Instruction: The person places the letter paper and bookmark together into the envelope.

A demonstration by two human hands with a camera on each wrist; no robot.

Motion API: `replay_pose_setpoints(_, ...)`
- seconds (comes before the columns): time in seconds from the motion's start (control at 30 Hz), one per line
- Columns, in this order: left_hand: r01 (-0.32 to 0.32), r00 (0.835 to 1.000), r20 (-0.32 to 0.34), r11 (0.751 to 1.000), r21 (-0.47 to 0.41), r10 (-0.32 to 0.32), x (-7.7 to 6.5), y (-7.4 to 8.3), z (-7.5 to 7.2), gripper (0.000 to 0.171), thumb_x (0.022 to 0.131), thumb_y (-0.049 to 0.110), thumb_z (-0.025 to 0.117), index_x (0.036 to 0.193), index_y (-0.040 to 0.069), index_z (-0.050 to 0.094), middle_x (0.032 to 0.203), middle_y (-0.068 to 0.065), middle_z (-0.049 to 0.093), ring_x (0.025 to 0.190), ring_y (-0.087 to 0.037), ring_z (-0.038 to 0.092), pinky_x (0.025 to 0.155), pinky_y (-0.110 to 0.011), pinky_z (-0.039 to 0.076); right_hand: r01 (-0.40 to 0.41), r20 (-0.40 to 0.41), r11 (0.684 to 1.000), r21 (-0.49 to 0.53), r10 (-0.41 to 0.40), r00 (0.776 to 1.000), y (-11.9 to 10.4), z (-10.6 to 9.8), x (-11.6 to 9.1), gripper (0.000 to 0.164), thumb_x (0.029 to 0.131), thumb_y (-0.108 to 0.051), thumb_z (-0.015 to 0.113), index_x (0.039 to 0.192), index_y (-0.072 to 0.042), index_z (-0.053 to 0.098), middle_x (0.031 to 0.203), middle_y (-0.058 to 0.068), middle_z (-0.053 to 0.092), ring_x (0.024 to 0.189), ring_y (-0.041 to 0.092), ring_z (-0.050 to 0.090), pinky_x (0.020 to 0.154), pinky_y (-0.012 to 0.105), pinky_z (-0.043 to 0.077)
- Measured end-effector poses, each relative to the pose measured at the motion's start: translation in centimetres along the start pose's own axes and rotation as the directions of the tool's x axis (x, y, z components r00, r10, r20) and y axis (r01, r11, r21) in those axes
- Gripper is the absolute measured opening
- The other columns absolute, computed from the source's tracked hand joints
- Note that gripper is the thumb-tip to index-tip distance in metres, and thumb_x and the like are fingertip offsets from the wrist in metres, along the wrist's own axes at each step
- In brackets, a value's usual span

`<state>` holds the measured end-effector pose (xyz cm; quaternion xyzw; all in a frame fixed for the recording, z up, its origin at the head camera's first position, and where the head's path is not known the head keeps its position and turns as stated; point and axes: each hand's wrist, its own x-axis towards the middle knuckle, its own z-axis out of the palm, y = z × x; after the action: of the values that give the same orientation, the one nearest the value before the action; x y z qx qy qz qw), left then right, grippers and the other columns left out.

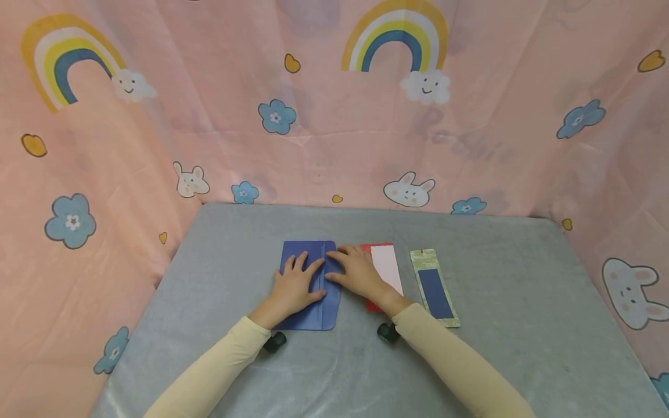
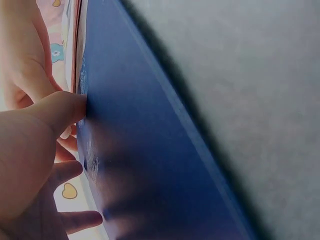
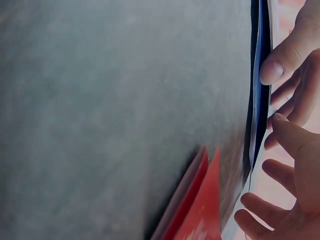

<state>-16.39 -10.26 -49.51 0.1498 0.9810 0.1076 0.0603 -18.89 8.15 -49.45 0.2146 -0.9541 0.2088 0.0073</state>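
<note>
A flat blue envelope-like folder [image 1: 305,248] lies on the grey table, with a crease running down its right part. My left hand [image 1: 294,288] rests on its main panel, fingers spread and straight. At the folder's right-hand strip is my right hand [image 1: 359,275], its fingers spread and their tips over that strip. In the left wrist view the thumb touches the blue surface [image 2: 145,130]. The right wrist view shows the right hand [image 3: 302,165] beside the folder's edge [image 3: 258,95], holding nothing. Part of the folder is hidden under both hands.
Under the right wrist lies a red envelope [image 1: 375,306] with a white sheet [image 1: 388,264] on it. Farther right is a green patterned strip [image 1: 423,258] with a dark blue panel [image 1: 435,294]. A pink printed curtain [image 1: 324,157] stands behind the table [image 1: 502,278].
</note>
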Motion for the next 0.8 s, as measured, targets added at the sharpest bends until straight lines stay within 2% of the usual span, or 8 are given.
replay_pose_setpoints(0.53, -0.005, 1.0, -0.003, 1.0, 0.008, 0.005, -0.13, 0.06, -0.03, 0.073, 0.08, 0.054, 0.066, 0.144, 0.033, 0.038, 0.152, -0.018, 0.03, 0.137, -0.048, 0.03, 0.094, -0.073, 0.033, -0.022, 0.022, 1.0, 0.001, 0.022, 1.0, -0.19, 0.45, 0.38, 0.056, 0.082, -0.044, 0.068, 0.131, -0.019, 0.057, 0.135, 0.012, 0.053, 0.126, 0.031, 0.047, 0.104, 0.054, 0.036)
replay_pose_setpoints(0.8, -0.006, 1.0, 0.013, 1.0, 0.006, 0.006, -0.14, 0.09, -0.16, 0.069, 0.082, 0.052, 0.065, 0.143, 0.032, 0.039, 0.153, -0.017, 0.029, 0.138, -0.047, 0.028, 0.094, -0.073, 0.033, -0.015, 0.028, 0.999, -0.037, 0.016, 0.999, -0.15, 0.68, 0.42, 0.057, 0.08, -0.046, 0.069, 0.13, -0.02, 0.058, 0.136, 0.012, 0.051, 0.126, 0.031, 0.046, 0.102, 0.055, 0.036)
